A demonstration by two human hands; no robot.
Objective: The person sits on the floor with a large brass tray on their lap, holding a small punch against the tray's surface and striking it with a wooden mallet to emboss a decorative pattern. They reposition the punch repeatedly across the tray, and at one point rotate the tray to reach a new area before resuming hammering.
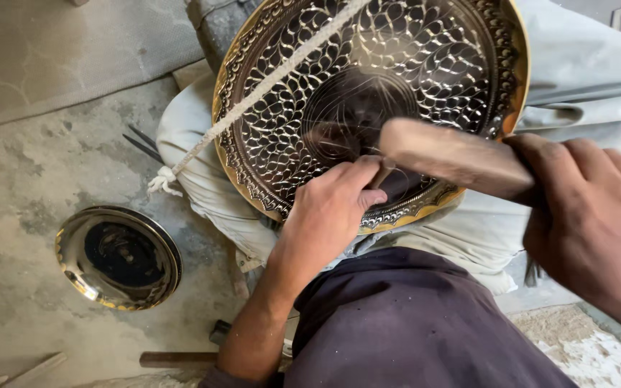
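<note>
Brass tray (pixel 411 65), engraved, fills the lap; the left hand (pixel 325 215) pinches a small tool against its lower edge. The right hand (pixel 591 215) is clenched around a wooden mallet (pixel 454 154) just above. Bare floor (pixel 30 179) lies open leftward, beside a smaller plate (pixel 118 257).

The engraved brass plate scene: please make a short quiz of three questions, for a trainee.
1. True or false: the right hand holds a wooden mallet.
2. What crosses the engraved plate diagonally? A) a metal chain B) a light rope C) a red cloth
3. Fill in: the left hand rests on the plate's ____ edge.

Key: 1 true. 2 B. 3 lower. A smaller shiny plate lies apart on the concrete floor to the left.
</note>
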